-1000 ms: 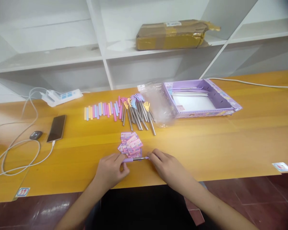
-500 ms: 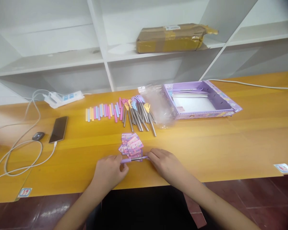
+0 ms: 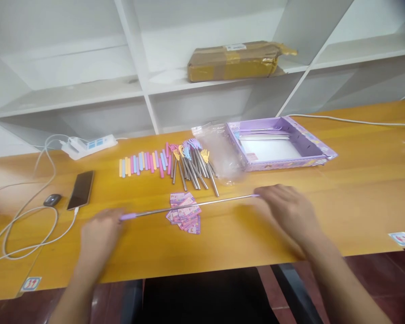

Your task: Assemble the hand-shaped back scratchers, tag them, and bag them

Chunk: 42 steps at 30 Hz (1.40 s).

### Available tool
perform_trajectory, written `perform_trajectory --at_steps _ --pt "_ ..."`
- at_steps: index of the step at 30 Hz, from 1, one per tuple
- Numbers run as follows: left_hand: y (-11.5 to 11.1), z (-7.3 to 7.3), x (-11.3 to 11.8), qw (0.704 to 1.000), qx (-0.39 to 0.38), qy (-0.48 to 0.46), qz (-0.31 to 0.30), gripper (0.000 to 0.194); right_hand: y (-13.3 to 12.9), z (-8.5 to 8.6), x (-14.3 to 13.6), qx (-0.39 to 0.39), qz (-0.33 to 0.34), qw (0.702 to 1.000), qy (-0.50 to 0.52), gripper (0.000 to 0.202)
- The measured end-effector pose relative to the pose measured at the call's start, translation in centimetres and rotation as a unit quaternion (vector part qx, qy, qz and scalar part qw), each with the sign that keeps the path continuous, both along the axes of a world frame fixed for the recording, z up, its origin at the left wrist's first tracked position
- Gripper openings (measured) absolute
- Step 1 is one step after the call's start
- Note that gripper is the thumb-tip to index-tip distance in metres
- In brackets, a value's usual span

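Observation:
A telescopic back scratcher (image 3: 189,206) stretches between my two hands, its thin metal rod drawn out long. My left hand (image 3: 103,229) is closed round its purple handle at the left. At the other end, my right hand (image 3: 286,211) grips the purple head, which its fingers mostly hide. Below the rod lies a loose pile of pink and purple cards (image 3: 185,218). Further back is a heap of back scratchers (image 3: 192,164) with yellow, blue, pink and purple claw heads. Left of them, coloured handle sleeves (image 3: 141,163) lie in a row.
A purple display box (image 3: 273,165) sits at the back right beside a clear plastic bag (image 3: 222,153). On the left are a phone (image 3: 81,190), a black earbud case (image 3: 52,200), white cables and a power strip (image 3: 92,146). A taped carton (image 3: 236,63) rests on the shelf.
My hands have moved far apart, left hand leftward and right hand rightward and up. The back scratcher between them has been pulled out from short to long.

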<state>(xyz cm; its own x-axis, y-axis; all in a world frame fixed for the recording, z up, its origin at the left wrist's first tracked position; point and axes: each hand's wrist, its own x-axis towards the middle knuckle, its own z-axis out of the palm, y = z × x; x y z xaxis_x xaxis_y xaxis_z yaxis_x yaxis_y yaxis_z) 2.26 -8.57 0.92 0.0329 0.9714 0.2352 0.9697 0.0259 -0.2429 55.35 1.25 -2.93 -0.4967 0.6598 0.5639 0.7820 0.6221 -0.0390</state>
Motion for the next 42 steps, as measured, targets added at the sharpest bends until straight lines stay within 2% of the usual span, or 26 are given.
perform_trajectory --at_steps 2,4,7,10,12,14,18,22,26,28,31,35,39,42 --pt "0.6 0.6 -4.2 0.998 0.061 0.013 0.005 0.033 1.3 -0.1 4.1 0.060 -0.046 0.997 -0.007 0.031" --pt "1.6 1.1 -7.1 0.997 0.067 0.007 -0.027 0.034 2.0 0.0 6.9 0.082 -0.070 0.994 -0.016 0.029" --pt "3.1 2.2 -8.9 0.995 0.076 0.010 -0.057 0.029 1.9 0.5 8.8 0.073 -0.104 0.992 -0.018 0.027" --pt "4.1 3.2 -9.4 0.992 0.112 0.018 -0.049 0.031 1.4 1.1 9.6 0.075 -0.128 0.989 -0.003 0.026" --pt "4.3 3.1 -9.3 0.992 0.117 0.004 -0.055 0.032 1.4 1.2 10.1 0.084 -0.138 0.987 0.009 0.022" --pt "4.4 2.5 -8.9 0.993 0.093 -0.023 -0.071 0.029 1.7 1.0 10.4 0.076 -0.152 0.985 0.031 0.018" --pt "4.6 0.5 -7.1 0.994 0.023 -0.077 -0.072 0.028 2.7 0.3 9.4 -0.027 -0.182 0.974 0.129 0.016" --pt "4.8 -0.3 -6.0 0.990 0.037 -0.116 -0.069 0.033 3.2 0.4 7.2 -0.108 -0.258 0.922 0.267 0.015" --pt "4.8 -0.7 -6.0 0.984 0.071 -0.143 -0.077 0.038 3.2 0.8 5.4 -0.135 -0.302 0.879 0.344 0.017" --pt "4.7 -1.0 -5.8 0.980 0.066 -0.162 -0.090 0.037 3.3 0.5 4.9 -0.136 -0.314 0.860 0.380 0.026" --pt "4.3 -1.6 -5.1 0.968 0.036 -0.219 -0.114 0.026 3.7 -0.7 5.1 -0.104 -0.307 0.833 0.448 0.044" --pt "4.0 -2.0 -3.9 0.952 0.020 -0.281 -0.120 0.027 4.0 -2.6 6.0 -0.078 -0.287 0.822 0.485 0.058" --pt "4.2 -2.1 -3.6 0.944 0.034 -0.295 -0.146 0.023 4.1 -3.1 6.0 -0.079 -0.278 0.823 0.489 0.052" --pt "4.3 -1.7 -3.7 0.939 0.049 -0.310 -0.141 0.021 4.5 -1.8 5.7 -0.066 -0.274 0.830 0.481 0.040"
